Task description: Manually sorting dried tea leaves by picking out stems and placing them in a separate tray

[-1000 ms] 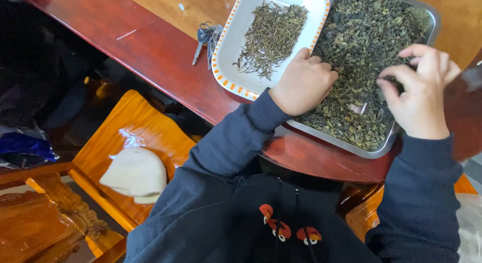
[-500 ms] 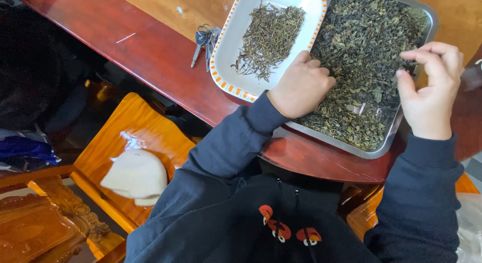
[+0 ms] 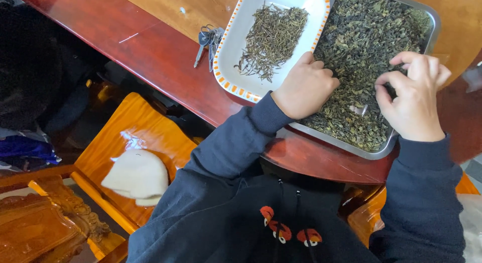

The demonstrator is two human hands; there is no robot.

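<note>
Tea leaves, loose, dark green, filling steel tray on red table. Right hand: fingertips pinched together directly over the leaves. Left hand: curled into a loose fist, resting at the heap's left edge beside white dish.

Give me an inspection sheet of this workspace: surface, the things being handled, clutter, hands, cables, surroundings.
Surface: glossy reddish wooden table, a paler wood panel toward its middle.
Things in hand: metal tray full of dark loose dried leaves; white tray with orange-dashed rim beside it, holding a small pile of thin sorted stems.
Clutter: bunch of keys on the table, left of the white tray.
Hands: left hand rests as a loose fist at the metal tray's near left edge; right hand pinches at the leaves, fingertips together.
Cables: nothing seen.
Surroundings: orange wooden chair with a white cap on its seat; dark cloth at far left.
</note>
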